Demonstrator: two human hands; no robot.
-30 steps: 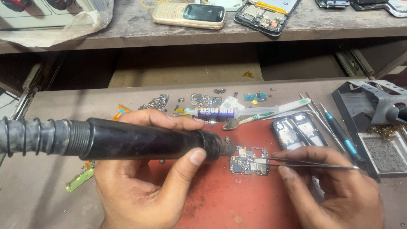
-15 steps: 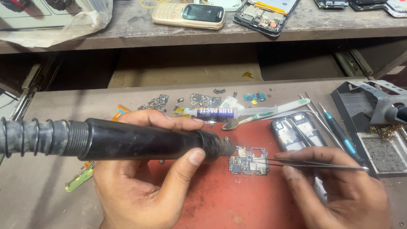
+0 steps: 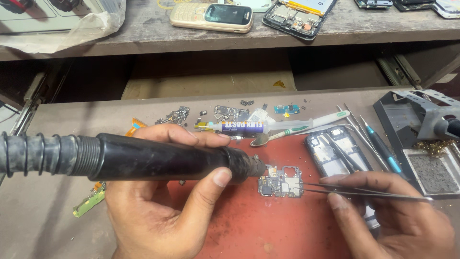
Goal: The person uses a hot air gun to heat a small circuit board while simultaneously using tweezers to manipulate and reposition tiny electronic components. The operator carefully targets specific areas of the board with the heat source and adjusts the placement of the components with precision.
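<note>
With our left hand (image 3: 158, 211) we grip the black hot-air handpiece (image 3: 158, 158), fingers wrapped over the barrel and thumb pressed against its underside. The barrel lies nearly level, its ribbed hose running off past the left hand's outer side. The nozzle tip sits just beside the left edge of the small circuit board (image 3: 281, 181); we cannot tell whether it touches.

With our right hand (image 3: 397, 216) we pinch a pair of metal tweezers (image 3: 364, 192). Their points reach toward the left hand and meet the right edge of the circuit board.

The circuit board lies flat between the two hands on a red mat (image 3: 268, 225), which rests on the tabletop (image 3: 43, 225).

Beyond the right hand lie an opened phone frame (image 3: 335, 151), further slim tools (image 3: 378, 144) and a grey tool stand (image 3: 417, 115). Beyond the left hand lie a flux syringe (image 3: 239, 126), a toothbrush (image 3: 306, 125) and scattered small board parts (image 3: 177, 115). On the shelf (image 3: 143, 38) farther away rests a beige keypad phone (image 3: 211, 17).
</note>
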